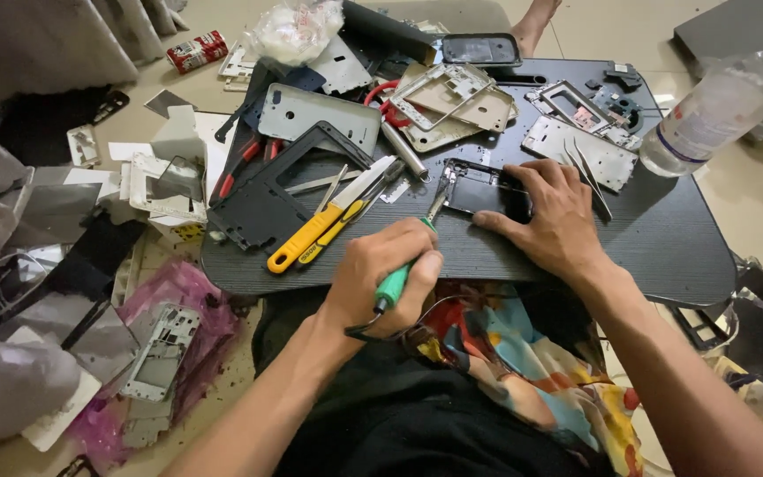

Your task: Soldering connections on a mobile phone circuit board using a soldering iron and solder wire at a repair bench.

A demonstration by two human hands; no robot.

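My left hand (380,276) is closed around a green-handled tool (392,286) with a thin cord at its rear. Its metal tip (437,200) points up at the left end of a small black phone body (480,185) lying on the black table (664,238). My right hand (551,215) lies flat on the right part of that phone body, fingers spread, holding it down. Part of the phone body is hidden under the fingers.
Two yellow-handled knives (311,235) and a black phone frame (280,194) lie left of the tool. Tweezers (590,173), several metal phone frames (452,104) and a plastic bottle (719,104) crowd the table's back. Loose phone parts and a pink bag (183,291) litter the floor at left.
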